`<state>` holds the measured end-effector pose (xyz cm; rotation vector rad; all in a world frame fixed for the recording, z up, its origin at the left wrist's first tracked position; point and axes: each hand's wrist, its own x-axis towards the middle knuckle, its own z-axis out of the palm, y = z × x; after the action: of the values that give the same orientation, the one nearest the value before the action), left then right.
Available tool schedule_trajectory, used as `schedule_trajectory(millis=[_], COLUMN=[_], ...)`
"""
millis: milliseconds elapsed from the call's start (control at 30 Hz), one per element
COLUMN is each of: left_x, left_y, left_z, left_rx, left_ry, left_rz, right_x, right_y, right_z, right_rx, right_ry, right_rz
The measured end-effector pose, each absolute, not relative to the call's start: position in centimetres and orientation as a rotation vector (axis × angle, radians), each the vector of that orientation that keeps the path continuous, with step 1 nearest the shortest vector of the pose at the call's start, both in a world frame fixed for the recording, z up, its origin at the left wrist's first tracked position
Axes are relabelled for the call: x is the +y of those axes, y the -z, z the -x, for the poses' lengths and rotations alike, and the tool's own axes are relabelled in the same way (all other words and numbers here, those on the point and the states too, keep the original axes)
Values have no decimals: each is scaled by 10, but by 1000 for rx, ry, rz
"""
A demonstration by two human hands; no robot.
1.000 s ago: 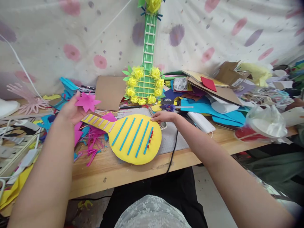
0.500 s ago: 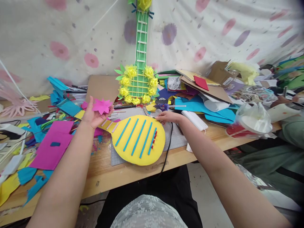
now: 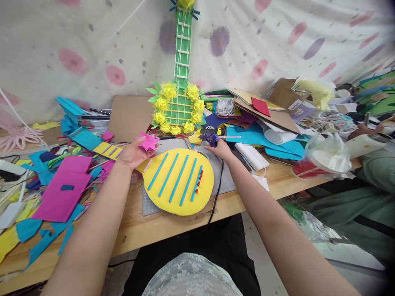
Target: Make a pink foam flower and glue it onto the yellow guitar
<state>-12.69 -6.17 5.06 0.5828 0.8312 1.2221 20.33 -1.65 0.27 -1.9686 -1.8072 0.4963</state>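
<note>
In my left hand (image 3: pixel 135 155), with the fingers curled up around it, is a pink paper flower (image 3: pixel 149 142) with pointed petals. That hand is above the neck of a yellow toy guitar (image 3: pixel 197 164), whose round body lies flat with blue strips and small red pieces on it. The neck runs left under my hand, with pale pink strips (image 3: pixel 105 150) across it. Beyond the guitar's body, my right hand (image 3: pixel 221 149) closes on a dark blue glue gun (image 3: pixel 211 139), with a clear glue stick (image 3: pixel 232 137) sticking out of it. My right fingertips are partly hidden.
A green paper guitar (image 3: pixel 182 74) with yellow flowers leans against the curtain. Paper scraps and a magenta sheet (image 3: pixel 63 193) crowd the left. On the right are stacked cardboard, a white power bank-like block (image 3: pixel 251 156) and a bagged cup (image 3: pixel 321 160). A black cord (image 3: pixel 217 197) hangs over the edge.
My right hand has left the yellow guitar's edge and moved up to the glue gun. My left hand has moved right and slightly down with the pink flower.
</note>
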Motion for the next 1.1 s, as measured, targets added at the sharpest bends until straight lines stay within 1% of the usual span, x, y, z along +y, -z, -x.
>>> schedule_trajectory(millis=[67, 167, 300, 367, 433, 600, 767, 933, 1100], left_x=[-63, -63, -59, -56, -53, -49, -48, -48, -46], left_y=[-50, -50, -48, -46, -46, -46, -46, -48, -50], left_z=[124, 124, 124, 124, 123, 119, 111, 105, 100], left_rx=[837, 817, 816, 812, 806, 849, 935, 947, 930], left_ry=[-1209, -1196, -1182, -1162, -1150, -1149, -1133, -1116, -1123], left_rz=[-566, -521, -493, -489, -478, -432, -450, -501, -515], right_x=[-12, -8, -2, 1, 3, -1, -19, -35, -40], right_y=[2, 6, 3, -5, -17, -50, -69, -80, -86], right_z=[-199, -199, -203, -206, -209, -210, -191, -159, -135], right_rx=[-1723, -1610, -1365, -1265, -1239, -1284, -1515, -1676, -1805], right_ry=[-599, -647, -823, -912, -927, -906, -848, -1142, -1294], right_rz=[1997, 1967, 1731, 1594, 1498, 1364, 1529, 1269, 1095])
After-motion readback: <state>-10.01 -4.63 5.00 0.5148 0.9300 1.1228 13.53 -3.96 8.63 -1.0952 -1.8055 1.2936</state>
